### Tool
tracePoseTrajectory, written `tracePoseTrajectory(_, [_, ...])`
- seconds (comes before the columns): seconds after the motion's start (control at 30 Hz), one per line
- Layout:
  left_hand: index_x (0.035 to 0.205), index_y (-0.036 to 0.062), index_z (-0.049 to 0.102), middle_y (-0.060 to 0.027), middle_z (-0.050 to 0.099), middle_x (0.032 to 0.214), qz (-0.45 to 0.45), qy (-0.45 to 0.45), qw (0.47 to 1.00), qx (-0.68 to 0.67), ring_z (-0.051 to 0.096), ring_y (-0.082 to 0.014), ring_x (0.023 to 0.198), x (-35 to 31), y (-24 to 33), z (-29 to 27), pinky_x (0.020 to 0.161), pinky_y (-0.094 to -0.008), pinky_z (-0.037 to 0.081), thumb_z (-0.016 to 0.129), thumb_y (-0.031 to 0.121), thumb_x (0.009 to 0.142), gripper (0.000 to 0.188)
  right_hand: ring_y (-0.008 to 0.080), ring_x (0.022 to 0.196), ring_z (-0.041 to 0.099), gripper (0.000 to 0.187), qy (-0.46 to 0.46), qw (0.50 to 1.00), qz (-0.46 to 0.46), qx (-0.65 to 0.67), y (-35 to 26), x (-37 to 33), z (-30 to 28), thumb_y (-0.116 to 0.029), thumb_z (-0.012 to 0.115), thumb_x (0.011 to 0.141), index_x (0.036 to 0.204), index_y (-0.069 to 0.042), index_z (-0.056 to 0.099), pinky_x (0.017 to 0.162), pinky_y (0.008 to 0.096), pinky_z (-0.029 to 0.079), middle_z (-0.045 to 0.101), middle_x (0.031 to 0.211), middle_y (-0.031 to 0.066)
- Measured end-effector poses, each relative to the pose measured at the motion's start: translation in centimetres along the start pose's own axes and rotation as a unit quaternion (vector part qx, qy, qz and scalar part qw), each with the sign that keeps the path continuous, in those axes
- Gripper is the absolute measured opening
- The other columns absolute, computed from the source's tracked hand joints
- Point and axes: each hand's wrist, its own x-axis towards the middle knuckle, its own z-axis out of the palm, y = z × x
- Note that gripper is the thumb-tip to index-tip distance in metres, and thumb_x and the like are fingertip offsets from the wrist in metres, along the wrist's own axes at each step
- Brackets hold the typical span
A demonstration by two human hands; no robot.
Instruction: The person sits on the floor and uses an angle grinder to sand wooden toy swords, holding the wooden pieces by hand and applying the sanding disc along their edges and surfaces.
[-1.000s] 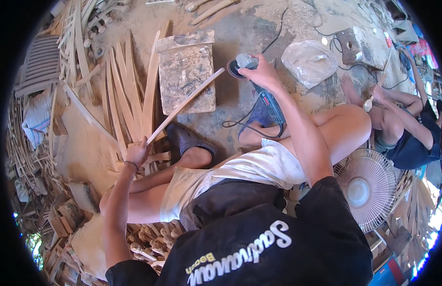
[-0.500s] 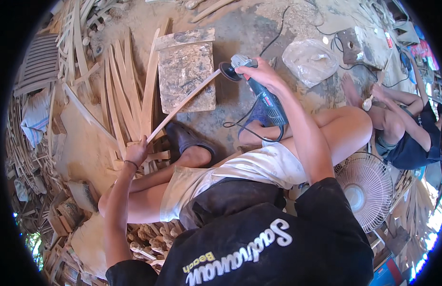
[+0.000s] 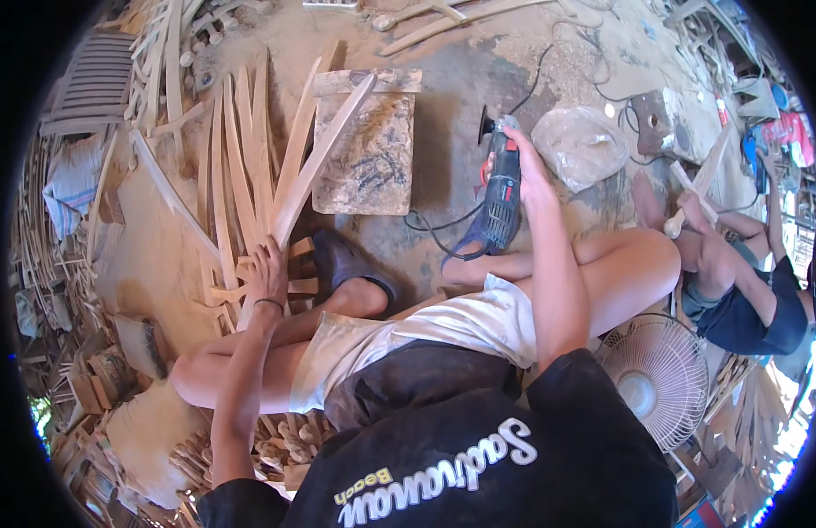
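My left hand (image 3: 267,268) is closed round the handle end of a wooden sword (image 3: 327,145) with a pale, slightly curved blade. The blade slants up and right across a worn block (image 3: 373,167), its tip over the block's far end. My right hand (image 3: 533,176) grips an angle grinder (image 3: 503,172) by its body, held upright to the right of the block. The grinder's dark disc (image 3: 484,126) stands apart from the blade. Several similar wooden swords (image 3: 241,150) lie fanned out beyond and beside my left hand, and their crosspieces partly hide its grip.
The grinder's cord (image 3: 541,66) runs over the dusty floor. A clear plastic bag (image 3: 579,145) lies to the right. Another person (image 3: 733,264) sits at far right with a wooden piece, near a fan (image 3: 650,378). Wood piles (image 3: 43,220) line the left.
The grinder has moved right, away from the wooden sword, and turned upright. The sword has turned to show its broad side and its tip has swung up and left. The view has shifted slightly.
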Motion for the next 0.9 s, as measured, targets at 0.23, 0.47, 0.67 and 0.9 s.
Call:
tracePoseTrajectory(0.23, [0.176, 0.0014, 0.027, -0.0245, 0.058, 0.138, -0.008, -0.043, 0.993, -0.108, 0.060, -0.0437, 0.128, -1.4, 3.9, -3.4, 0.102, -0.0579, 0.050, 0.071, 0.036, 0.105, 0.091, 0.0318, 0.069, 0.070, 0.051, -0.065, 0.985, 0.039, 0.158, 0.5, -2.3, 0.4, -0.056, 0.080, 0.095, 0.103, -0.009, 0.062, 0.065, 0.0467, 0.061, 0.069, 0.084, 0.0134])
tracePoseTrajectory(0.47, [0.165, 0.0104, 0.042, -0.0251, 0.057, 0.138, -0.069, -0.087, 0.958, -0.264, 0.055, -0.0471, 0.136, -1.7, 1.4, 0.5, 0.111, -0.0603, 0.045, 0.077, 0.049, 0.104, 0.080, 0.0320, 0.071, 0.070, 0.048, -0.074, 0.986, 0.020, 0.151, 0.8, -3.3, 1.5, -0.055, 0.078, 0.096, 0.102, -0.010, 0.061, 0.064, 0.0463, 0.059, 0.070, 0.086, 0.0134])
tracePoseTrajectory(0.67, [0.118, 0.0077, 0.055, -0.0210, 0.075, 0.114, -0.019, -0.167, 0.935, -0.312, 0.074, -0.0456, 0.107, 1.8, 4.6, -6.0, 0.092, -0.0527, 0.059, 0.093, 0.049, 0.090, 0.062, 0.0317, 0.070, 0.070, 0.049, -0.052, 0.988, 0.003, 0.144, 0.1, -3.9, -0.4, -0.056, 0.078, 0.096, 0.103, -0.010, 0.062, 0.064, 0.0468, 0.059, 0.070, 0.085, 0.0129])
tracePoseTrajectory(0.9, [0.116, 0.0082, 0.055, -0.0193, 0.078, 0.105, 0.026, -0.082, 0.951, -0.297, 0.077, -0.0441, 0.101, 1.6, 5.1, -2.8, 0.085, -0.0544, 0.061, 0.091, 0.055, 0.090, 0.064, 0.0313, 0.070, 0.071, 0.054, -0.080, 0.987, 0.006, 0.136, 1.6, -3.8, 0.8, -0.060, 0.077, 0.097, 0.103, -0.009, 0.062, 0.065, 0.0455, 0.061, 0.070, 0.084, 0.0131])
